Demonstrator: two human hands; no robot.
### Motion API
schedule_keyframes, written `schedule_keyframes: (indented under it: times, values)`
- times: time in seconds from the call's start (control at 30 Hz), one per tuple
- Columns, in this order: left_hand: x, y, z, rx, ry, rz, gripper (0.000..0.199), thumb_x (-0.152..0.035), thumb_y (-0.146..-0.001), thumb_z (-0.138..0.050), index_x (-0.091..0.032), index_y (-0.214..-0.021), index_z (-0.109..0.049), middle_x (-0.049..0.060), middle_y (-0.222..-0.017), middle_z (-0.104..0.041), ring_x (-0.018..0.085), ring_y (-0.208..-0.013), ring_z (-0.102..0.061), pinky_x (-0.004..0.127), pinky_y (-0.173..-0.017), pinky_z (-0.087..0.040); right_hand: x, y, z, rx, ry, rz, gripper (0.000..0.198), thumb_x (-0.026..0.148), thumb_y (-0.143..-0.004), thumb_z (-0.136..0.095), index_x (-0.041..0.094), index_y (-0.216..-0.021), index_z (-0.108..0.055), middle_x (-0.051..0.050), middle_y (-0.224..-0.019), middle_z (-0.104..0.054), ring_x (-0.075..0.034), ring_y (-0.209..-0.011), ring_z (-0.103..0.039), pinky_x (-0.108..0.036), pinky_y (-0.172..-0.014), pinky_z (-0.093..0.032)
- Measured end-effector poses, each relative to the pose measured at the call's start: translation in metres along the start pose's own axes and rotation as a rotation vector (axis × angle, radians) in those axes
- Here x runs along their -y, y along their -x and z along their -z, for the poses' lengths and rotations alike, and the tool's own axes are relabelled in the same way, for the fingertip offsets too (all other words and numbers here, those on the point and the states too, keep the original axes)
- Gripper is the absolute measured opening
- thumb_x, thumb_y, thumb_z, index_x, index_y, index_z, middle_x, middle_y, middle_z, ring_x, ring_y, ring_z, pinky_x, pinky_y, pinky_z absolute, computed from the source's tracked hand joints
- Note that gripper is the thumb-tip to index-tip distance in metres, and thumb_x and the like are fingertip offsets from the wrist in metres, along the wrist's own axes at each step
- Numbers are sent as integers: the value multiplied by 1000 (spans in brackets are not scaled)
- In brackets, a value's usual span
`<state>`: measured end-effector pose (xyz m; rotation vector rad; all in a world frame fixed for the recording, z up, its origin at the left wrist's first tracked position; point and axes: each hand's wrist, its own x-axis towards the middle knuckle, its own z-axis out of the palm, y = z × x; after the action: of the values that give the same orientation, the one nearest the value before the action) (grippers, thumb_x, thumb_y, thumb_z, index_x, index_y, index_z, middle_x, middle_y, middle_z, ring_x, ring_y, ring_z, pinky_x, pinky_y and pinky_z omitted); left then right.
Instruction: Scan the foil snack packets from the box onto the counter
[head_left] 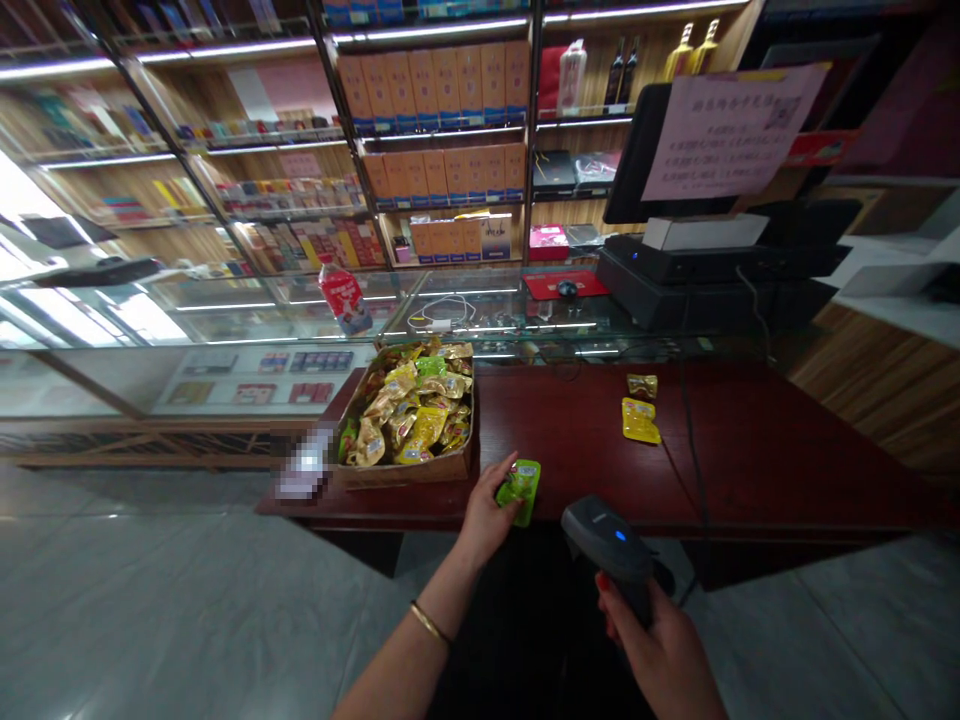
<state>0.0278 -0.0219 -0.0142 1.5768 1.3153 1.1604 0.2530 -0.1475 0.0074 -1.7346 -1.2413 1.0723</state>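
Note:
My left hand [491, 510] pinches a green snack packet [527, 490] over the front edge of the dark red table. Wrapped round the handle of a black barcode scanner [606, 535], my right hand [652, 635] is closed; a blue light glows on the scanner's top. The scanner's head is to the right of the green packet, apart from it. Left of my left hand stands an open cardboard box [405, 472] full of gold, yellow and green packets. A yellow packet [640, 421] and a small gold packet [643, 385] lie on the table at the right.
The dark red table [555, 430] adjoins a glass display counter [300, 325]. On the glass are a red bottle-shaped package [345, 297], a white cable [442, 324] and a mouse [567, 289]. A monitor [637, 150] stands at the back right. A dark cable crosses the table's right side.

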Motion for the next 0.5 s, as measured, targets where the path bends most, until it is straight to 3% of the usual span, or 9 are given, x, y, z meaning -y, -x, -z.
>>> schedule_keyframes:
  times: [0.5]
  values:
    - [-4, 1, -2, -7, -20, 27, 76, 0, -70, -61, -24, -142, -59, 6, -129, -65, 21, -121, -62, 35, -111, -45, -6, 9, 6, -1, -1, 21, 62, 80, -82, -56, 20, -86, -71, -4, -64, -73, -21, -58, -69, -28, -58, -54]
